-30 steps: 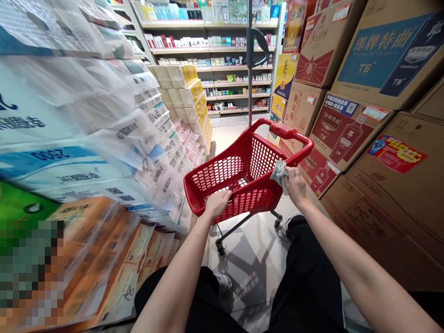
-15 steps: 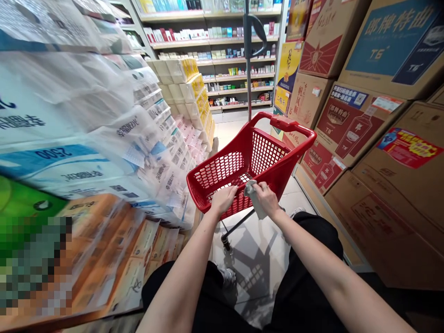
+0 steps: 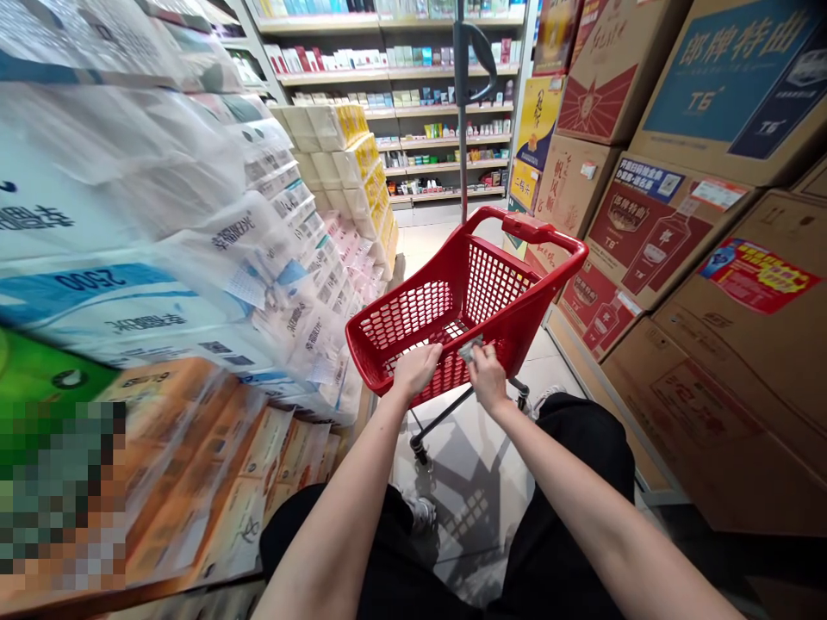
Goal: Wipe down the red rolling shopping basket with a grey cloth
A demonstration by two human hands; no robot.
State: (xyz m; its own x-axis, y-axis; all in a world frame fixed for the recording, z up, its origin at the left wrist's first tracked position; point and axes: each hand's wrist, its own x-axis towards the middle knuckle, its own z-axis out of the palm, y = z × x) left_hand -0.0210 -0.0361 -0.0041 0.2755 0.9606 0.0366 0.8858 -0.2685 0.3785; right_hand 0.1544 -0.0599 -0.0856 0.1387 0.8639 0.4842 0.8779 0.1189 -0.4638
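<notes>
Cloth [image 3: 470, 349] is bunched on the near rim of the red cart [image 3: 388, 331], pinned under the right hand [image 3: 486, 379], whose grip is closed on it. Left hand [image 3: 417, 368] is just beside it, with its grip wrapped over the same rim. The cart's long axis runs away from the person, with the handle [image 3: 536, 231] at the far end. Half a second ago the cloth dangled below the rim, and a second ago that hand was over on the cart's right side.
</notes>
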